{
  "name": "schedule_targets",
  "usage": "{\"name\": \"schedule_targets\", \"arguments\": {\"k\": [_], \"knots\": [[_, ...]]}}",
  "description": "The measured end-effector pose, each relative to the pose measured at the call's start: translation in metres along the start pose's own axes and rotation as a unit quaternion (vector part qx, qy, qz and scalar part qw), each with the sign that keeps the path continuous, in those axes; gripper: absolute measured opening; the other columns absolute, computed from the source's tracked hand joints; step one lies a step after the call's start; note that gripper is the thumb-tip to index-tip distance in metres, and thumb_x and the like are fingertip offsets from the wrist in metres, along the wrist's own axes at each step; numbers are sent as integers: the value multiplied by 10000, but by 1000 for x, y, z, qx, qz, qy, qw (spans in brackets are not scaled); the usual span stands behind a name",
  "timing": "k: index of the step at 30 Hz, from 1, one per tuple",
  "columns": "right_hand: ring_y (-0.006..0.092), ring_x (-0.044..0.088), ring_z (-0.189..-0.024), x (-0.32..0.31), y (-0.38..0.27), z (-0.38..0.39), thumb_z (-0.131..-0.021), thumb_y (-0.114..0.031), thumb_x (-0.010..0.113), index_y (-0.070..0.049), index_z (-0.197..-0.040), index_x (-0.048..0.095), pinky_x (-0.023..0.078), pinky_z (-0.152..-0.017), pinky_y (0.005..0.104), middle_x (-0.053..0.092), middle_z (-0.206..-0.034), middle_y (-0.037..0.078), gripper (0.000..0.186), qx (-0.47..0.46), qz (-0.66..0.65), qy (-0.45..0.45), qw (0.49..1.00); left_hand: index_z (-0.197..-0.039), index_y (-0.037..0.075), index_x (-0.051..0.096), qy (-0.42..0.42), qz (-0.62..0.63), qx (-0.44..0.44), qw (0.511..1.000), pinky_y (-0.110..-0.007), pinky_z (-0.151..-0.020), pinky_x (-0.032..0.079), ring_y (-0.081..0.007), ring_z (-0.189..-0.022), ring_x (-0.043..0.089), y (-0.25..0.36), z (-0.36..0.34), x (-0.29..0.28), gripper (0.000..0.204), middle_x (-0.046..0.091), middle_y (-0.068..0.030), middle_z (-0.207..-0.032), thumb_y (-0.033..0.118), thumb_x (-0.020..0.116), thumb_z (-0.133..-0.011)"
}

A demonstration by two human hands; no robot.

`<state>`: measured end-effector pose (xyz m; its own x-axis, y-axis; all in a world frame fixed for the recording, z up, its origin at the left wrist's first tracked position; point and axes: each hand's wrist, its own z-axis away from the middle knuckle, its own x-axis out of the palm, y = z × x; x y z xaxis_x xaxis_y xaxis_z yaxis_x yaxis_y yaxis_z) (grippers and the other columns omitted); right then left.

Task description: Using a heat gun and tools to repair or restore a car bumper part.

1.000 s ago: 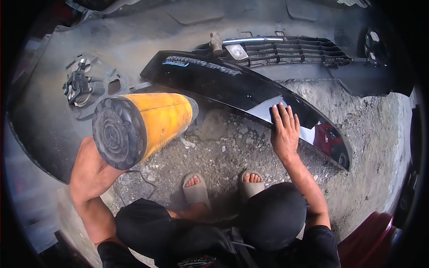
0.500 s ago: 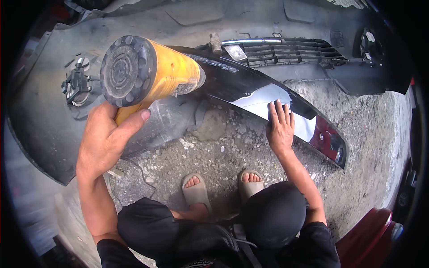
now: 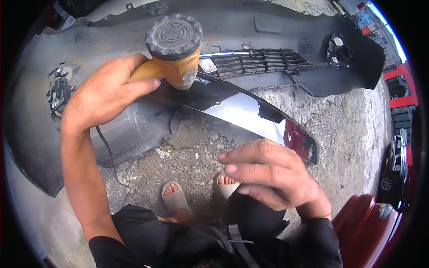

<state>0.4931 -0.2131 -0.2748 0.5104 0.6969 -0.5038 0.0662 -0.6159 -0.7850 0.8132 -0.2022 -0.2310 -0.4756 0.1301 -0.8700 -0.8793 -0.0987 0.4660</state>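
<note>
My left hand [image 3: 100,91] is wrapped round the handle of a yellow heat gun [image 3: 183,71] with a dark, round ribbed back cap. Its nozzle points down over a long glossy black panel [image 3: 212,91] that bears silver lettering and reflects white and red. A dark cord [image 3: 107,143] hangs beside my left wrist. My right hand [image 3: 270,174] is raised nearer to me, below the panel in the picture, fingers loosely apart, slightly blurred, holding nothing.
A large grey-black bumper [image 3: 290,24] lies behind the panel with a slatted grille [image 3: 263,62] and lamp fittings. Rough gravel ground [image 3: 344,116] surrounds my sandalled feet. A dark red body part [image 3: 357,223] is at lower right; a car [image 3: 393,161] stands at far right.
The heat gun has risen and swung right in the picture, now nozzle-down over the panel. My right hand has left the panel's surface and come toward me. The view has shifted.
</note>
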Motion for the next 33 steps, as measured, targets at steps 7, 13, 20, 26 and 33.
{"name": "schedule_targets", "arguments": {"k": [7,13,20,26,33], "knots": [[204,640,-767,73,-39,-57,-730,-128,716,-132,-834,623,534,-696,348,669,-902,54,139,-340,207,258,880,-1344,-12,575,-1,-8,38,999,-368,-759,489,-207,-794,626,-5,-15,10,567,702,-139,-911,319,653,-889],[219,667,-666,72,-32,-55,-673,-190,657,-16,-758,688,558,-632,375,660,-731,63,196,-376,214,231,871,-1182,-61,602,18,-75,143,987,-404,-783,493,-373,-860,661,-23,-29,16,463,673,-272,-944,314,634,-913],[266,667,-1034,78,-24,-5,-855,-228,654,-79,-993,692,505,-902,373,675,-1097,140,206,136,115,-241,954,-1225,-58,597,-27,-27,72,997,-445,-882,484,-416,-965,672,-4,-26,25,460,692,-269,-1029,232,642,-870],[365,641,-1119,85,30,-17,-909,-231,625,-45,-1212,618,507,-944,475,672,-1114,175,356,167,125,-399,893,-977,-46,568,9,-39,51,998,-512,-763,457,-491,-878,606,2,-12,30,317,633,-288,-854,222,671,-843],[398,629,-1143,113,79,-54,-858,-292,693,-18,-1211,648,500,-969,490,696,-1125,213,450,150,117,-400,897,-944,-38,561,27,-64,37,997,-532,-763,452,-499,-882,596,3,0,15,319,636,-279,-860,231,686,-826]]}}
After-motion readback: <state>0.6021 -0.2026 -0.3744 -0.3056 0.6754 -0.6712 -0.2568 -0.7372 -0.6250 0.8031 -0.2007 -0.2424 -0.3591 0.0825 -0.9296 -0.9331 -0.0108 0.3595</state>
